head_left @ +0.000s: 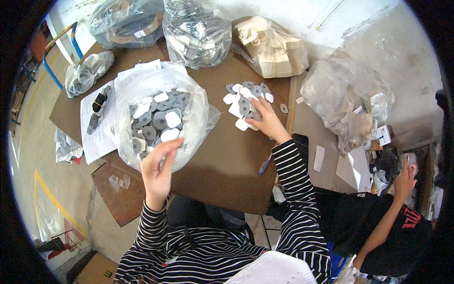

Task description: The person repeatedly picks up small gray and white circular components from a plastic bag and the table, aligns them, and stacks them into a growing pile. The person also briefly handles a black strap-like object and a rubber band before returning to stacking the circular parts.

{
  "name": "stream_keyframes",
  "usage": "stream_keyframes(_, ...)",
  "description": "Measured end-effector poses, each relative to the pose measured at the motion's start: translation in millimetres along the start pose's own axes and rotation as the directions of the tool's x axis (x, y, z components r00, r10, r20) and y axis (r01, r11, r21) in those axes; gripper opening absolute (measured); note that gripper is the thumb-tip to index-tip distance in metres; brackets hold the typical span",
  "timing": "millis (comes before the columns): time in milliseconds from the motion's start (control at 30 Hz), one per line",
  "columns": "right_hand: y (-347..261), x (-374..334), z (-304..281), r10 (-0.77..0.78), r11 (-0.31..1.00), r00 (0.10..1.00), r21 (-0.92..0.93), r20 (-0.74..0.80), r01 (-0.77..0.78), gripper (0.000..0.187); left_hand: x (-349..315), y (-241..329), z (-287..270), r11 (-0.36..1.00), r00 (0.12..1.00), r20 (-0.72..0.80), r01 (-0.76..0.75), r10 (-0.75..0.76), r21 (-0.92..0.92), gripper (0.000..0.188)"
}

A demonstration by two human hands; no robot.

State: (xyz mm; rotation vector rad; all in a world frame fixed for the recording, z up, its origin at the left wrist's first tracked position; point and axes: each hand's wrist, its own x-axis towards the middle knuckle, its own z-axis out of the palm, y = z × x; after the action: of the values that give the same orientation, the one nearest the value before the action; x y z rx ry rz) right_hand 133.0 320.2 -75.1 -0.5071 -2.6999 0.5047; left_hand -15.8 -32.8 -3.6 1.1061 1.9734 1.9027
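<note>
Pinching at the bag mouth: left hand (pixel 157 171) fingers (pixel 170 146) drawn together just over the near rim of the open clear bag (pixel 142 90); can't tell if a pad is actually between them. Bag is the landmark: full of grey and white rounded pads (pixel 158 118), sitting on the brown counter (pixel 222 161). Right of the bag, right hand (pixel 267 122) lies flat, fingers spread and pressing on a loose pile of pads (pixel 246 102), gripping nothing. Step looks like moving pads from bag to pile, pick phase. Next move likely needs a clean single-pad pinch, then a carry rightward to the pile. Left of the bag: paper sheet (pixel 97 135). Behind it: more filled plastic bags (pixel 196 31). Far right: another person's hand (pixel 405 177).
</note>
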Motion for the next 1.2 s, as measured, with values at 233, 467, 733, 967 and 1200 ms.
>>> stream_keyframes(233, -38.9, 3.1, -1.5, 0.138, 0.989, 0.99, -0.041, -0.038, -0.14, 0.039, -35.5, 5.4, 32.7, 0.987, 0.987, 0.107, 0.132, -0.122, -0.095, 0.018)
stream_keyframes(467, -19.0, 2.8, -20.6, 0.266, 0.943, 0.941, 0.258, -0.21, -0.209, 0.024, -41.8, 6.8, 47.3, 0.98, 0.968, 0.23, 0.137, -0.101, -0.143, 0.016)
stream_keyframes(733, -141.2, -22.8, -60.6, 0.29, 0.15, 0.892, 0.904, 0.346, -0.4, 0.031, -28.0, 10.2, 77.2, 0.726, 0.938, 0.183, 0.344, -0.294, -0.596, 0.068)
stream_keyframes(967, -208.9, -26.3, -40.4, -0.062, 0.703, 0.984, 0.707, 0.167, -0.076, 0.04, -1.4, 35.5, 74.8, 0.163, 0.871, 0.329, 0.408, -0.366, -0.898, 0.057)
stream_keyframes(1200, -225.3, -0.3, -25.0, -0.144, 0.868, 0.989, 0.485, 0.042, 0.106, 0.057, -11.6, 27.4, 40.2, 0.201, 0.835, 0.264, 0.399, -0.483, -0.895, 0.049)
